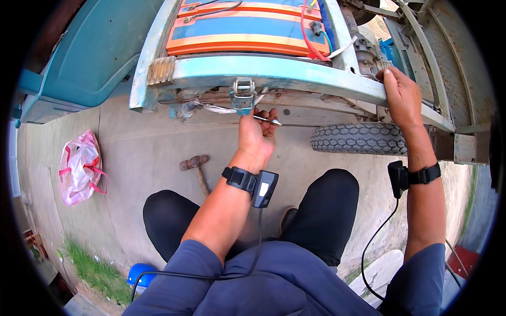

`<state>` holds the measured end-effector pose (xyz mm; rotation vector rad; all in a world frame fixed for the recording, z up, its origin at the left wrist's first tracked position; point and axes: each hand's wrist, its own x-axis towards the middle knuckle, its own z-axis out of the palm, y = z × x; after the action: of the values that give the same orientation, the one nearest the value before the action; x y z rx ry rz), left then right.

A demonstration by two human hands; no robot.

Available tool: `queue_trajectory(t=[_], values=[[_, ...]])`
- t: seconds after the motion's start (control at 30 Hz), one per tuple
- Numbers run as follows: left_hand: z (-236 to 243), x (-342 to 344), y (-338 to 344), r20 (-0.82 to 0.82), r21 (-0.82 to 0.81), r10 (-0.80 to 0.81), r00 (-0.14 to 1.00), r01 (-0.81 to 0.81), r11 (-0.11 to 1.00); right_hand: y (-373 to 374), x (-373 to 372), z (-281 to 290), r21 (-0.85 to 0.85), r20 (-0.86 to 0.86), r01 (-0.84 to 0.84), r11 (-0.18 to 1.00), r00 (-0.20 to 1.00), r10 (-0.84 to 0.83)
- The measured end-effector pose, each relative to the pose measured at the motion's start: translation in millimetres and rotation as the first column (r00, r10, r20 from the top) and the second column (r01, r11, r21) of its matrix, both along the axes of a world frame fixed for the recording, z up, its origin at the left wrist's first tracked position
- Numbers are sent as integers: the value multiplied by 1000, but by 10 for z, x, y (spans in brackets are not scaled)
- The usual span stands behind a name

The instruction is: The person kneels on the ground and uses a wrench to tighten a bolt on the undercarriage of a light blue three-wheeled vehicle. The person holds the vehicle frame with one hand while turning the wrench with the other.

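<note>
Just under the pale-blue beam, beside its latch, a shiny metal tool is gripped by the left hand. The right hand clasps the beam's right part; beyond the beam sit orange-and-blue boxes, and on its near side a hammer (rusty-headed).

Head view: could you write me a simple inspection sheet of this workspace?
Surface: grey ground, grass at lower left.
Job's things: blue metal frame with a latch; orange and blue blocks behind its front beam; shiny tool.
Clutter: hammer, pink bag, rounded blue object.
Hands: left hand holds the tool near the latch; right hand is on the frame.
Cables: red cable by the blocks; black cable from each wrist device.
Surroundings: tyre, teal panel.
</note>
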<state>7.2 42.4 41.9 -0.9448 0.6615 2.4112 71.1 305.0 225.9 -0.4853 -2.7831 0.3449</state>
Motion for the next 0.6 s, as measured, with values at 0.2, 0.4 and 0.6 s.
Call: queue_trajectory(t=[0.2, 0.4, 0.6], values=[[4, -15, 57, 5, -105, -37, 999, 37, 994, -25, -4, 3, 62, 9, 26, 998, 1000, -26], [134, -21, 72, 9, -113, -53, 999, 54, 992, 13, 30, -39, 81, -8, 19, 997, 1000, -18], [287, 28, -16, 21, -95, -83, 996, 85, 992, -3, 29, -34, 85, 4, 7, 996, 1000, -8]])
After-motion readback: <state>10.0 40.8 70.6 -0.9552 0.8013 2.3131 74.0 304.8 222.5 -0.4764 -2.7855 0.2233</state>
